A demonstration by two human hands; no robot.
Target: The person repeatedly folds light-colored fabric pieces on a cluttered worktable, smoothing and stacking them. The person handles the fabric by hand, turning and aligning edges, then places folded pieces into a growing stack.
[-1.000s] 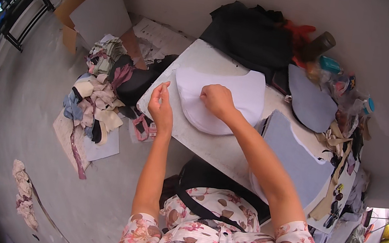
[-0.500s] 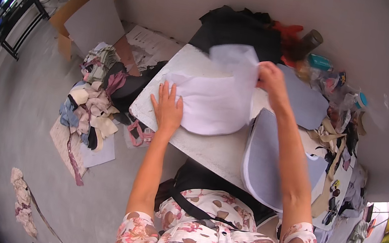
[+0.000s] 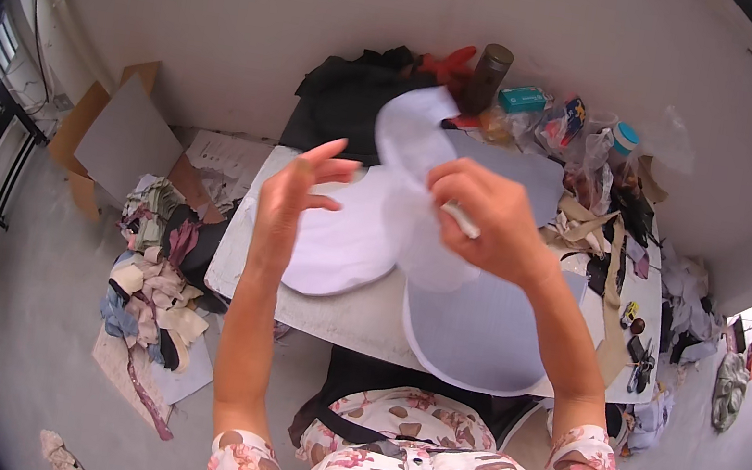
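My right hand (image 3: pixel 494 216) is closed on a thin, translucent white sheet (image 3: pixel 415 134), which hangs curled and blurred above the table. A small white stick-like bit (image 3: pixel 462 220) also shows at its fingers; I cannot tell what it is. Raised with fingers apart and holding nothing, my left hand (image 3: pixel 292 198) hovers left of the sheet. Beneath lies a white rounded fabric piece (image 3: pixel 340 249), flat on the white table (image 3: pixel 243 244). To its right, by the front edge, rests a grey-blue rounded piece with a white border (image 3: pixel 477 338).
Black fabric (image 3: pixel 342 104) covers the table's back left. Along the wall stand a dark flask (image 3: pixel 489 75), a teal box (image 3: pixel 523 99) and plastic bags (image 3: pixel 591 160). Scraps and small tools (image 3: pixel 639 364) line the right edge. A cloth pile (image 3: pixel 157 300) and cardboard box (image 3: pixel 86 128) sit left.
My left hand has lifted off the white fabric and the table. My right hand has drawn the thin sheet up and nearer to me. The view has tilted upward.
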